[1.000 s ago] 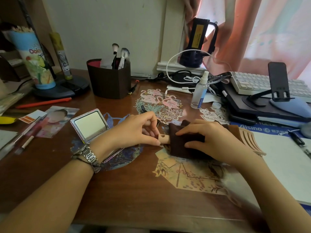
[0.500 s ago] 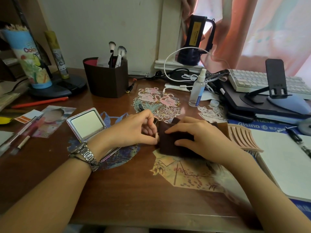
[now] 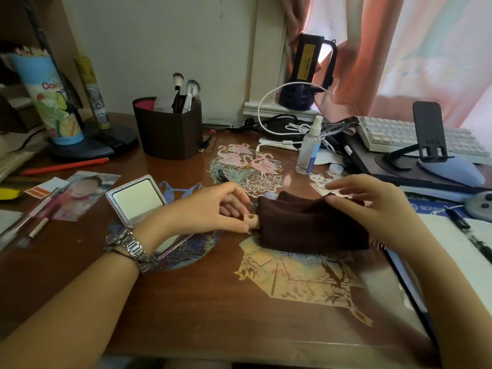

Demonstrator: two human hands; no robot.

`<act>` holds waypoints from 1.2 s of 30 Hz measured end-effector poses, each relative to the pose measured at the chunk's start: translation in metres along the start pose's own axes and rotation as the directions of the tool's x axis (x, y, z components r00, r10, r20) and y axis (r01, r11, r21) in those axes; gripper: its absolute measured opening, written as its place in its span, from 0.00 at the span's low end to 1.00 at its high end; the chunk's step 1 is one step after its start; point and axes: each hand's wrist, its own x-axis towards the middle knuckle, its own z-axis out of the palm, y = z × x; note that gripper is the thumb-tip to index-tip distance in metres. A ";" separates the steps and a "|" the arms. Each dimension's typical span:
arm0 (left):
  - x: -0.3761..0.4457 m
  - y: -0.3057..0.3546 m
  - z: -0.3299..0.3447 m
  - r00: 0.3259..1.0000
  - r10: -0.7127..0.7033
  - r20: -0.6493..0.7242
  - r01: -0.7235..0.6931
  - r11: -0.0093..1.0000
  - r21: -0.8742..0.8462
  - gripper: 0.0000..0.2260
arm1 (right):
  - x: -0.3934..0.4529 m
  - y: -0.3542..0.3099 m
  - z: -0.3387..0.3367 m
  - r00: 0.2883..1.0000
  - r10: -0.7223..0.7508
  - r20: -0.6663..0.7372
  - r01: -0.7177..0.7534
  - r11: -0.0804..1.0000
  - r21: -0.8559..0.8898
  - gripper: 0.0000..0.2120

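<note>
A dark brown cloth pouch (image 3: pixel 311 227) lies on the wooden desk (image 3: pixel 202 302) in the middle of the head view. A pale wooden comb handle (image 3: pixel 250 220) with a small hole sticks out of the pouch's left end; the rest of the comb is hidden inside. My left hand (image 3: pixel 213 209), with a metal watch on its wrist, pinches that handle between thumb and fingers. My right hand (image 3: pixel 372 206) grips the pouch's upper edge, thumb in front and fingers behind.
An open compact mirror (image 3: pixel 137 199) lies just left of my left hand. Behind stand a brown brush holder (image 3: pixel 167 131) and a spray bottle (image 3: pixel 308 150). A keyboard (image 3: pixel 394 134), phone stand (image 3: pixel 428 134) and open notebook (image 3: pixel 468 251) fill the right. Paper cut-outs (image 3: pixel 247 166) lie on the desk.
The comb's teeth, which stuck out to the right of the pouch before, are now covered by it. My right hand has shifted from pressing on the pouch to holding its upper edge.
</note>
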 end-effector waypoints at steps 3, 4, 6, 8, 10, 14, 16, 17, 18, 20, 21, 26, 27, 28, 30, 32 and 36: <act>0.001 0.006 0.003 0.999 -0.027 0.028 0.027 1.000 -0.008 0.18 | -0.004 0.014 -0.005 0.983 0.164 -0.079 -0.164 0.986 0.003 0.13; 0.001 0.007 0.005 0.999 -0.030 0.028 0.030 1.000 0.005 0.18 | -0.005 0.015 -0.005 0.975 0.190 -0.114 -0.192 0.981 -0.002 0.14; 0.002 0.009 0.008 0.999 -0.025 0.021 0.025 0.999 0.027 0.19 | -0.007 0.015 -0.005 0.962 0.217 -0.166 -0.225 0.974 -0.026 0.15; 0.003 0.009 0.011 1.000 -0.018 0.012 0.017 0.999 0.044 0.21 | -0.010 0.011 -0.004 0.959 0.245 -0.145 -0.253 0.967 -0.037 0.15; 0.004 0.008 0.012 1.000 -0.012 0.012 0.012 0.998 0.064 0.23 | -0.013 0.009 -0.003 0.959 0.265 -0.106 -0.270 0.962 -0.044 0.15; 0.005 0.007 0.015 0.999 -0.002 0.032 -0.001 0.996 0.090 0.27 | -0.016 0.007 -0.004 0.951 0.290 -0.108 -0.299 0.951 -0.080 0.18; 0.005 0.006 0.015 0.999 0.001 0.039 -0.005 0.995 0.104 0.27 | -0.018 0.007 -0.005 0.952 0.289 -0.098 -0.297 0.950 -0.091 0.20; 0.005 0.005 0.015 0.999 0.004 0.041 -0.009 0.994 0.105 0.27 | -0.019 0.006 -0.006 0.954 0.288 -0.087 -0.295 0.951 -0.089 0.20; 0.005 0.006 0.016 0.999 0.010 0.043 -0.014 0.995 0.104 0.27 | -0.020 0.006 -0.006 0.954 0.289 -0.076 -0.295 0.952 -0.084 0.20; 0.005 0.006 0.016 0.999 0.018 0.048 -0.023 0.995 0.100 0.27 | -0.020 0.006 -0.007 0.955 0.289 -0.068 -0.294 0.952 -0.083 0.21; 0.005 0.007 0.016 0.999 0.021 0.049 -0.025 0.995 0.098 0.27 | -0.020 0.007 -0.007 0.955 0.289 -0.073 -0.294 0.952 -0.086 0.21; 0.007 0.008 0.016 0.998 0.031 0.057 -0.035 0.996 0.083 0.26 | -0.021 0.008 -0.008 0.960 0.268 -0.080 -0.276 0.956 -0.105 0.19; 0.007 0.008 0.017 0.998 0.030 0.063 -0.034 0.997 0.065 0.26 | -0.021 0.008 -0.009 0.961 0.264 -0.080 -0.271 0.958 -0.097 0.19; 0.008 0.009 0.017 0.997 0.030 0.070 -0.033 0.999 0.042 0.26 | -0.021 0.008 -0.009 0.962 0.260 -0.082 -0.266 0.961 -0.080 0.18; 0.009 0.011 0.019 0.995 0.032 0.090 -0.032 0.999 -0.010 0.25 | -0.022 0.008 -0.009 0.965 0.253 -0.073 -0.256 0.966 -0.034 0.17; 0.012 0.011 0.021 0.995 0.036 0.092 -0.033 0.999 -0.027 0.24 | -0.023 0.007 -0.009 0.968 0.247 -0.044 -0.246 0.969 0.019 0.17; 0.017 0.016 0.025 0.996 0.048 0.075 -0.046 0.998 -0.035 0.22 | -0.023 0.004 -0.006 0.978 0.202 0.047 -0.206 0.973 0.100 0.16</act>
